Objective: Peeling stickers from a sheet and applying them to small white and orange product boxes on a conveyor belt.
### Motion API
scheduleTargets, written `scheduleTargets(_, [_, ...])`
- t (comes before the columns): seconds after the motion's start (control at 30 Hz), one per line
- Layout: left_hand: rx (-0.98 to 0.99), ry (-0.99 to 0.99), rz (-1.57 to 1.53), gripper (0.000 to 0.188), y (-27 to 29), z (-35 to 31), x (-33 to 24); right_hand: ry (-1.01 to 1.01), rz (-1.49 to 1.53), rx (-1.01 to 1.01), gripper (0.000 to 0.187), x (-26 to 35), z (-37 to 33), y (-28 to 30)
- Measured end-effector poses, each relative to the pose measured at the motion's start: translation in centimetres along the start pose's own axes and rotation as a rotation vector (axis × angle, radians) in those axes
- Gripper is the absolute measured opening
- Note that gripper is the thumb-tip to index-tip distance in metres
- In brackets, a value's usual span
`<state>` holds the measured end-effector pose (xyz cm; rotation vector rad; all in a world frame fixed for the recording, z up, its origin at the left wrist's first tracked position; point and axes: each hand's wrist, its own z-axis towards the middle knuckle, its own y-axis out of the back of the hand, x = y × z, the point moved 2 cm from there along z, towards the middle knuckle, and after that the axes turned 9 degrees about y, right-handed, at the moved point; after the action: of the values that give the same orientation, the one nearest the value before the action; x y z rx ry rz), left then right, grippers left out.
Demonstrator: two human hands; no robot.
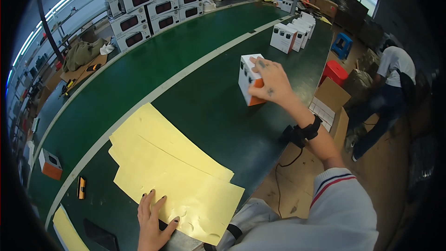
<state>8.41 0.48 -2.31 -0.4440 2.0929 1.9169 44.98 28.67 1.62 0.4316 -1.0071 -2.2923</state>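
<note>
My right hand [274, 82] is closed round the top of a small white and orange box [244, 80], which stands upright on the dark green table [204, 107]. Dark pictures show on the side of the box. My left hand [152, 223] lies with its fingers spread on the near edge of some yellow sheets [162, 162]. These sheets overlap and have notched edges. A black band with a small device [304, 132] sits on my right wrist. Further along the table stands a row of similar white and orange boxes [282, 37].
Large white boxes [132, 21] are stacked beyond the green belt [186, 42]. At left are another small box [50, 163], an orange-black cutter [81, 188] and a dark flat object [100, 234]. An open carton [341, 111], stools [335, 72] and a bending person [390, 83] are at right.
</note>
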Motion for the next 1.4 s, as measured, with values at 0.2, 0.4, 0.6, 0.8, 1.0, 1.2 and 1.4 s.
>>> scheduleTargets(0.2, [0.023, 0.024, -0.08, 0.062, 0.7, -0.8, -0.6, -0.197, -0.07, 0.084, 0.049, -10.5, 0.3, -2.7])
scheduleTargets(0.4, [0.018, 0.007, -0.066, 0.058, -0.1, 0.3, -0.9, -0.537, -0.788, 0.21, 0.047, -23.6, -0.6, -4.2])
scheduleTargets(0.6, [-0.042, -0.087, -0.005, 0.059, 1.2, -0.5, 0.5, -0.286, -0.408, 0.749, 0.06, -7.6, 7.0, -5.8])
scheduleTargets(0.8, [-0.123, -0.241, 0.089, 0.059, 0.1, 2.0, 1.9, 0.405, 0.147, 0.931, 0.061, 14.7, 14.4, -0.7])
scheduleTargets(1.0, [-0.211, -0.244, 0.012, 0.055, -1.4, 1.9, 3.0, 0.868, -0.023, 0.959, 0.065, 35.5, 24.0, -6.0])
scheduleTargets(1.2, [-0.211, -0.271, -0.065, 0.056, -2.1, 2.5, 3.8, 0.77, 0.218, 0.615, 0.071, 55.2, 29.2, -18.0])
scheduleTargets(1.4, [-0.172, -0.279, -0.584, 0.054, -2.2, 1.9, 4.4, 0.447, 0.572, 0.506, 0.061, 62.9, 28.8, -20.2])
